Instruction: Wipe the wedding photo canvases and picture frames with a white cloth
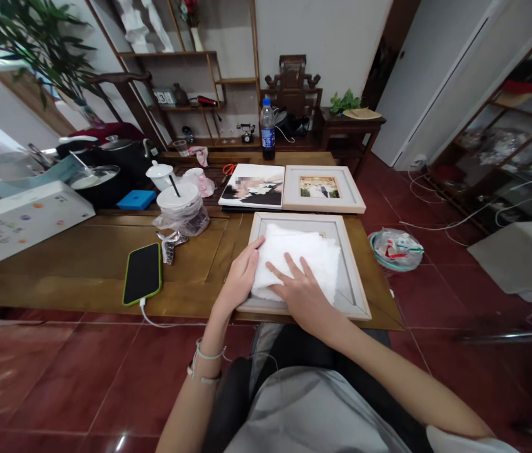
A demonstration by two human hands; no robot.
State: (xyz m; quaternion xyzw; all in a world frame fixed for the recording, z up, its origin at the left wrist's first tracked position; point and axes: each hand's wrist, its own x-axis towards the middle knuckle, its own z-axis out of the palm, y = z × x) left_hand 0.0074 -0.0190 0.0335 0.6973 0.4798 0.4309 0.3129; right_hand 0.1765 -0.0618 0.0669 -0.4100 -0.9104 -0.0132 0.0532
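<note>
A picture frame with a pale wooden rim and a grey inner border lies flat at the table's front edge. A folded white cloth covers most of its middle. My right hand lies flat on the cloth with its fingers spread. My left hand rests along the left side of the frame, against the cloth's edge, its fingers stretched out. Most of the picture under the cloth is hidden.
Behind lie a photo panel and a second framed photo. A cola bottle stands further back. To the left are a lidded cup in plastic, a charging phone, a blue box and a long white box.
</note>
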